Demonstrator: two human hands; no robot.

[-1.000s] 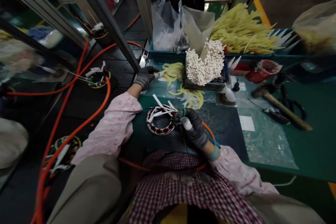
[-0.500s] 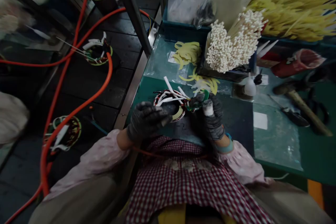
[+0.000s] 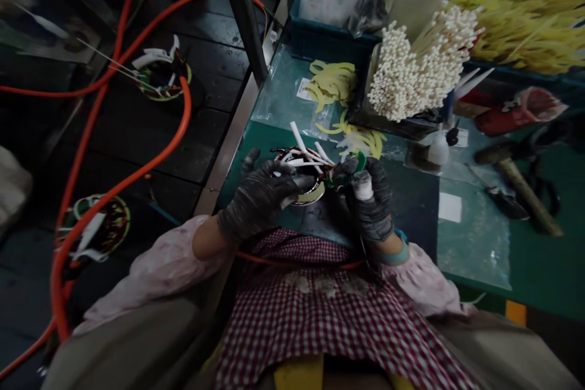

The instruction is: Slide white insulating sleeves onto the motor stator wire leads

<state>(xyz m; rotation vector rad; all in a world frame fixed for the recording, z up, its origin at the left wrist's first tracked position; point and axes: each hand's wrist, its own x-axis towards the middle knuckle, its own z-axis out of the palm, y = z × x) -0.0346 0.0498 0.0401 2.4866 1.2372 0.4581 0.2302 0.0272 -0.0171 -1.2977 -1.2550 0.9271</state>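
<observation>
A ring-shaped wire-wound motor stator [image 3: 311,198], with several white sleeves [image 3: 299,139] on its leads, sits in front of me on the bench. My left hand [image 3: 260,198], in a dark grey glove, lies against its near left side. The fingers stretch over the ring and one stands apart; part of the ring is hidden beneath them. On the right of the ring, my right hand [image 3: 372,195], gloved and with white tape on a finger, is closed around the stator's lead wires [image 3: 329,177]. A small green piece [image 3: 361,161] shows at its fingertips; its kind is unclear.
Yellow curved strips [image 3: 336,82] lie on plastic beyond the stator. Behind stands a box of thin white sticks [image 3: 411,73]. To the right are a small white bottle [image 3: 439,149] and a hammer [image 3: 530,192]. Orange hoses [image 3: 159,158] and other stators [image 3: 159,82] are at left.
My left hand has shifted forward over the ring, and one finger now stands apart. My right hand keeps its hold. The whole view has swung slightly.
</observation>
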